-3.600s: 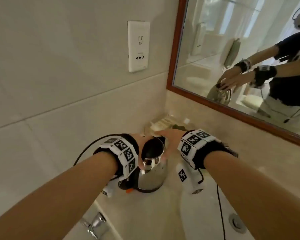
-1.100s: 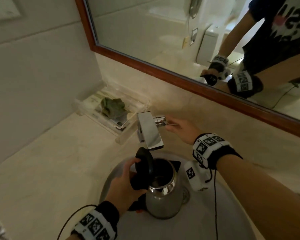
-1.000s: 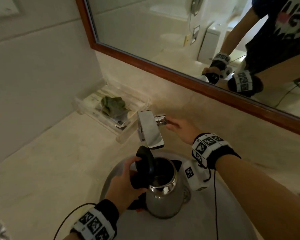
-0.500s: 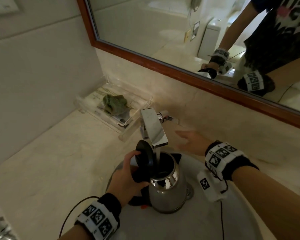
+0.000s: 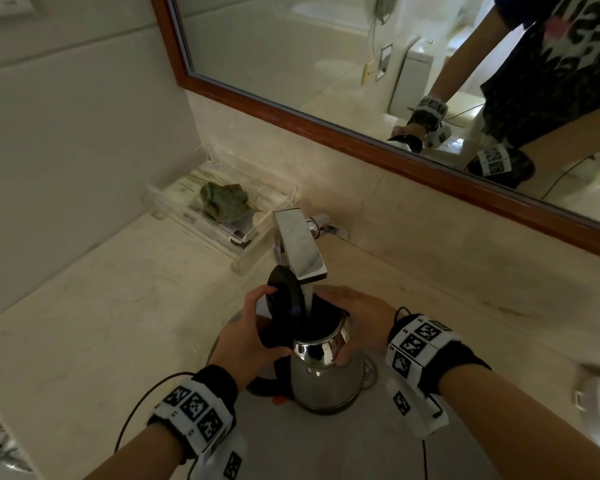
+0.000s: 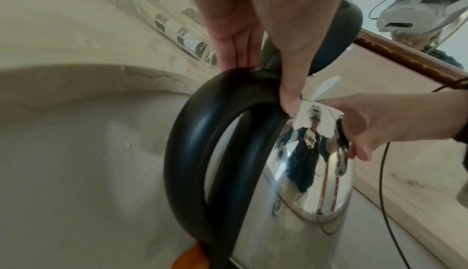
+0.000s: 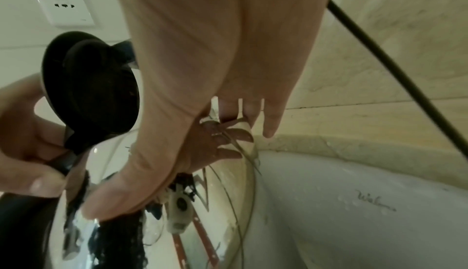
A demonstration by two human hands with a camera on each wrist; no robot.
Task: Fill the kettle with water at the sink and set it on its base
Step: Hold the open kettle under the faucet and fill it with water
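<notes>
A: What lies furthest left of the fingers?

B: A clear tray (image 5: pixel 222 216) on the counter (image 5: pixel 84 323), against the wall, with a green cloth (image 5: pixel 224 200) in it. It sits well beyond the left hand's fingertips, up and to their left.

A: And the left hand?

B: The left hand (image 5: pixel 248 336) is curled round the top of the black handle (image 6: pixel 202 153) of the kettle (image 5: pixel 326 379). In the left wrist view the thumb (image 6: pixel 293 85) presses down where the handle meets the steel body, and the other fingers (image 6: pixel 233 39) wrap the far side. The round black lid (image 5: pixel 284 296) stands open just above those fingers, tilted up.

A: Where is the kettle itself?

B: Between the two hands, upright in the white sink (image 5: pixel 326 445), right under the spout of the tap (image 5: pixel 300 249). A stream of water (image 5: pixel 307 299) runs from the spout into the kettle's open mouth, just beside the left fingertips.

A: The right hand?

B: The right hand (image 5: pixel 357 320) lies on the right side of the kettle near the rim. In the right wrist view its thumb (image 7: pixel 121 197) is flat on the shiny steel and the fingers (image 7: pixel 250 111) reach round the far side, loosely straight, touching more than clutching.

A: Anything right of that?

B: A wood-framed mirror (image 5: pixel 361 81) above the counter, showing the person's arms.
</notes>
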